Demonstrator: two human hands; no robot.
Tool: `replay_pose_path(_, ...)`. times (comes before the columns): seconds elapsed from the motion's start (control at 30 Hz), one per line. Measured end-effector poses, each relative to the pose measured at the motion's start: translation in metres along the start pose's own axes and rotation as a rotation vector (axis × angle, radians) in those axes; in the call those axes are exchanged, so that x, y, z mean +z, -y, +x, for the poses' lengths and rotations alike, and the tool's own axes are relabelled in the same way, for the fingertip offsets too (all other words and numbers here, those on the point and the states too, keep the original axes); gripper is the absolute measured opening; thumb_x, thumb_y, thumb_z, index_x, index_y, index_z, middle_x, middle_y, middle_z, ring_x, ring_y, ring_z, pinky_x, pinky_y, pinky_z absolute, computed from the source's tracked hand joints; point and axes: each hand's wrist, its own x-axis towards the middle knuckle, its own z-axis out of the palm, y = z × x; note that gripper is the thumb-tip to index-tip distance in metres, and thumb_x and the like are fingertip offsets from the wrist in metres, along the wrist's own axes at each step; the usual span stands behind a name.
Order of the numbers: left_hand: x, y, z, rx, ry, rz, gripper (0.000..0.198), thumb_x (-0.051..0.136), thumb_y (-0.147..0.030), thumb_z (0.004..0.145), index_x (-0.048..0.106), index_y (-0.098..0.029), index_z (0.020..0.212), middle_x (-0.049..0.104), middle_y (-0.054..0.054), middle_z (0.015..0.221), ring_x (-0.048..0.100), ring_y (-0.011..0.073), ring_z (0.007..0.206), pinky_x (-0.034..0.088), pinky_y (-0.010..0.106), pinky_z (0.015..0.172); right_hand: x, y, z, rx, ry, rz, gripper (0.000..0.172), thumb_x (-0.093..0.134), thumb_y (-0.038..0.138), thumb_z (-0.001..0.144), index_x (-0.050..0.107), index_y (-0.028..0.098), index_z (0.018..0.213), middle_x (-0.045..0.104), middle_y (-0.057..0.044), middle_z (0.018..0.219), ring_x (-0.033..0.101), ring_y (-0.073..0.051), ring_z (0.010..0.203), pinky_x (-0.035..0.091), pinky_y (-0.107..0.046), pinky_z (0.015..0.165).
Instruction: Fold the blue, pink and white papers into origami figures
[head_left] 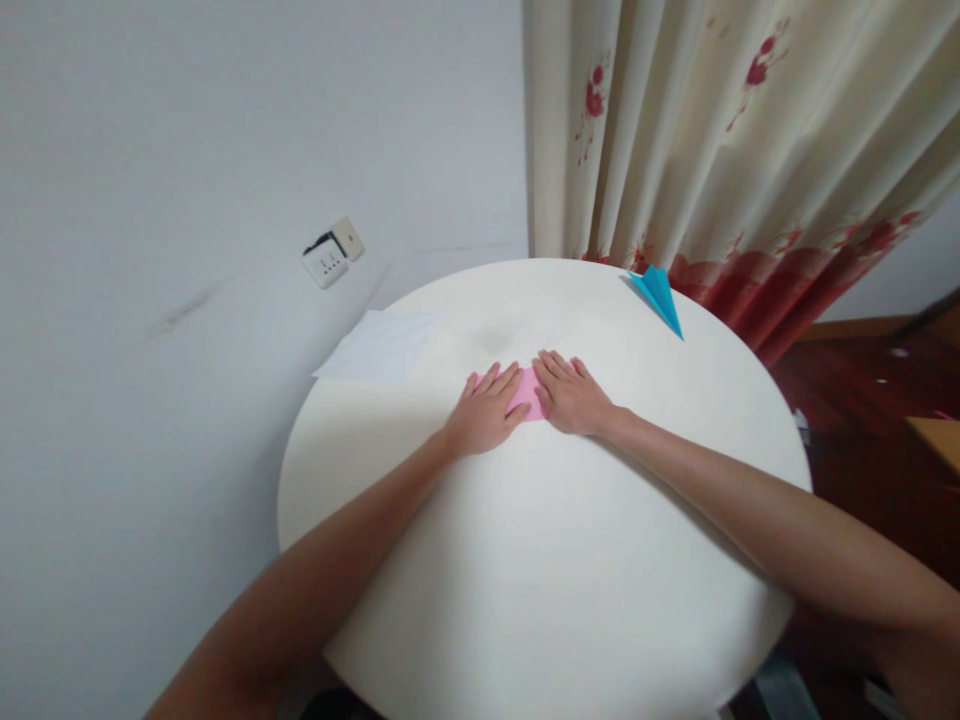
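Note:
A small pink sheet of paper (528, 398) lies flat on the round white table (555, 560), partly covered by both hands. My left hand (487, 408) rests on its left part, palm down with the fingers spread. On the right part lies my right hand (571, 395), also flat, its fingers stretched out. Only the middle strip of the paper shows well between the two thumbs; the rest is under the hands, so its folds cannot be made out.
A blue paper plane (657, 296) sits at the table's far right edge. White paper (379, 346) lies at the far left edge. Behind are a wall with sockets (326, 262) and a cream and red curtain (675, 140).

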Motion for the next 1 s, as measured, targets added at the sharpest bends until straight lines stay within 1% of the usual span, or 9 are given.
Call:
replay_pose_path(0.13, -0.0013, -0.0020, -0.0018, -0.014, -0.020, 0.005, 0.064, 0.030, -0.048, 0.103, 0.024, -0.019, 0.160, 0.021, 0.007, 0.166, 0.016, 0.0302, 0.155, 0.017, 0.061, 0.122, 0.0021, -0.0055, 0.0017, -0.013, 0.013, 0.000, 0.062, 0.019, 0.034, 0.103, 0.029, 0.005, 0.157, 0.021, -0.016, 0.166, 0.018, -0.030, 0.154, 0.020, -0.055, 0.122)
replay_pose_path(0.4, -0.0015, -0.0044, -0.0016, -0.087, -0.069, 0.020, 0.054, 0.024, -0.033, 0.105, 0.032, -0.021, 0.156, 0.027, 0.008, 0.164, 0.023, 0.0288, 0.153, 0.019, 0.064, 0.120, 0.0030, -0.0041, -0.0013, -0.021, -0.064, -0.019, 0.059, 0.020, 0.029, 0.103, 0.033, 0.004, 0.155, 0.027, -0.018, 0.164, 0.024, -0.030, 0.152, 0.023, -0.052, 0.122)
replay_pose_path(0.53, 0.0005, -0.0008, 0.0009, -0.069, -0.124, 0.035, 0.050, 0.024, -0.030, 0.105, 0.040, -0.022, 0.152, 0.033, 0.008, 0.162, 0.026, 0.0283, 0.152, 0.014, 0.065, 0.121, 0.0048, -0.0046, -0.0016, -0.023, -0.078, -0.020, 0.059, 0.020, 0.029, 0.103, 0.033, 0.005, 0.155, 0.028, -0.017, 0.164, 0.025, -0.030, 0.152, 0.023, -0.052, 0.121)
replay_pose_path(0.6, 0.0025, 0.0010, 0.0033, 0.037, -0.117, 0.016, 0.051, 0.022, -0.024, 0.105, 0.041, -0.019, 0.151, 0.034, 0.009, 0.162, 0.025, 0.0246, 0.152, 0.015, 0.058, 0.124, 0.0058, -0.0045, -0.0012, -0.020, -0.081, -0.019, 0.059, 0.020, 0.030, 0.103, 0.033, 0.005, 0.155, 0.028, -0.017, 0.164, 0.025, -0.030, 0.152, 0.023, -0.052, 0.122)
replay_pose_path(0.67, 0.0050, 0.0015, 0.0055, 0.149, -0.088, -0.028, 0.053, 0.018, -0.020, 0.104, 0.040, -0.014, 0.152, 0.034, 0.010, 0.162, 0.024, 0.0196, 0.153, 0.020, 0.046, 0.125, 0.0061, -0.0039, -0.0008, -0.015, -0.080, -0.021, 0.060, 0.019, 0.031, 0.104, 0.033, 0.004, 0.155, 0.028, -0.017, 0.164, 0.024, -0.029, 0.152, 0.022, -0.052, 0.122)
replay_pose_path(0.7, 0.0061, 0.0012, 0.0062, 0.181, -0.077, -0.049, 0.053, 0.018, -0.021, 0.104, 0.038, -0.011, 0.152, 0.033, 0.012, 0.162, 0.024, 0.0183, 0.153, 0.021, 0.041, 0.125, 0.0060, -0.0034, -0.0008, -0.013, -0.076, -0.023, 0.060, 0.019, 0.032, 0.104, 0.033, 0.004, 0.155, 0.028, -0.017, 0.164, 0.024, -0.029, 0.153, 0.022, -0.052, 0.122)
replay_pose_path(0.77, 0.0076, 0.0000, 0.0061, 0.182, -0.079, -0.071, 0.054, 0.020, -0.028, 0.105, 0.035, -0.008, 0.154, 0.032, 0.013, 0.162, 0.023, 0.0191, 0.153, 0.021, 0.038, 0.125, 0.0050, -0.0021, -0.0012, -0.007, -0.064, -0.030, 0.061, 0.020, 0.035, 0.104, 0.033, 0.004, 0.155, 0.027, -0.017, 0.164, 0.022, -0.029, 0.153, 0.021, -0.051, 0.122)
replay_pose_path(0.87, 0.0078, -0.0016, 0.0037, 0.139, -0.085, -0.039, 0.058, 0.027, -0.037, 0.105, 0.029, -0.011, 0.157, 0.028, 0.012, 0.164, 0.021, 0.0244, 0.154, 0.020, 0.045, 0.125, 0.0032, -0.0004, -0.0024, -0.024, -0.049, -0.046, 0.065, 0.022, 0.042, 0.104, 0.031, 0.004, 0.156, 0.023, -0.018, 0.165, 0.019, -0.030, 0.154, 0.019, -0.053, 0.123)
replay_pose_path(1.0, 0.0058, -0.0023, 0.0013, 0.084, -0.079, 0.025, 0.064, 0.033, -0.046, 0.103, 0.026, -0.015, 0.158, 0.024, 0.012, 0.165, 0.019, 0.0289, 0.154, 0.019, 0.054, 0.123, 0.0025, -0.0005, -0.0030, -0.114, -0.020, -0.046, 0.066, 0.018, 0.045, 0.105, 0.028, 0.007, 0.158, 0.020, -0.018, 0.166, 0.015, -0.030, 0.155, 0.015, -0.056, 0.123)
